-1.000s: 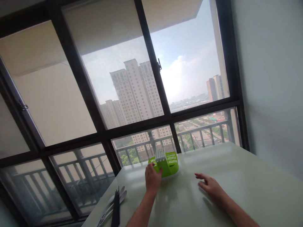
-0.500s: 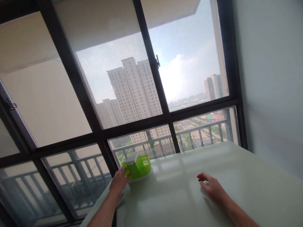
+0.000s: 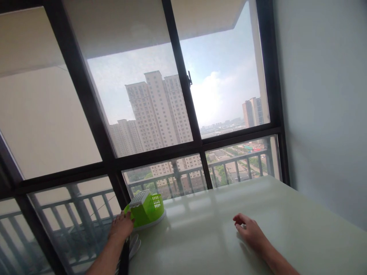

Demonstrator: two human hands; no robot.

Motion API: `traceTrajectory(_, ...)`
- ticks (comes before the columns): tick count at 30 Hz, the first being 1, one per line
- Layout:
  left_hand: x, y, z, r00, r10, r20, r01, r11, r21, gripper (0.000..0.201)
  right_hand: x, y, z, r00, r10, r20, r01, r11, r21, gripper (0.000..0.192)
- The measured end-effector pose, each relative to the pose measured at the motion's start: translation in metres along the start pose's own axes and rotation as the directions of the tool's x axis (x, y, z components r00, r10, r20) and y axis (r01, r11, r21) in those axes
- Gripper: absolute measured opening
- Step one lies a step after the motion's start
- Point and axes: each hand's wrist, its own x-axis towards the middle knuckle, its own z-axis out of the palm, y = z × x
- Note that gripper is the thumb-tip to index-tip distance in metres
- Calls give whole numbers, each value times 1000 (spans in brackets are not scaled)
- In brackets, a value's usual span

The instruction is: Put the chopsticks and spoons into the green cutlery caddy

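Since a second ago the green basket has slid from mid-table to the left corner of the table by the window, w/ the left hand moving along with it. It now sits very near the table edge (part of its white base looks close to overhanging), so a further push could tip it off. Left hand touches the basket's near side, fingers curled against it; can't tell if it truly grips. Right hand rests open on the table, holding nothing. Dark chopsticks and spoons are mostly hidden under the left wrist; basket contents can't be made out
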Motion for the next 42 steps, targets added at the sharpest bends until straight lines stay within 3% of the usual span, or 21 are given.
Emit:
traceTrajectory(5,-27,24,21,994,-72,88,64,994,87,45,3,1,3,1000,-6,-28,6,1000,-20,25)
traceTrajectory(7,-56,47,35,988,-73,136,62,994,87,57,5,2,5,999,10,-40,-12,999,-37,28)
traceTrajectory(9,-101,75,48,963,49,264,-63,997,46,65,7,4,6,999,28,-42,-31,998,-53,32)
traceTrajectory(10,-128,90,53,929,164,332,-175,985,2,65,8,4,6,999,32,-38,-34,997,-64,35)
traceTrajectory(12,-188,117,59,790,410,456,-395,909,-134,64,6,6,7,999,21,-26,-24,994,-108,39)
traceTrajectory(15,-268,148,60,550,544,634,-491,824,-281,65,-1,4,9,998,-32,56,46,966,-255,46)
traceTrajectory(16,-287,154,58,487,575,657,-521,795,-309,66,-4,3,10,993,-45,109,76,950,-303,50)
traceTrajectory(17,-301,159,56,435,597,674,-545,771,-330,67,-7,1,11,985,-51,166,105,934,-342,54)
traceTrajectory(19,-316,164,50,389,616,684,-577,742,-340,66,-13,-4,13,966,-48,256,147,912,-384,57)
traceTrajectory(31,-322,170,20,435,609,663,-567,758,-324,65,-15,-15,11,963,-16,268,138,886,-443,52)
traceTrajectory(42,-324,170,14,442,630,638,-572,746,-340,64,-15,-14,10,964,-13,264,134,885,-445,52)
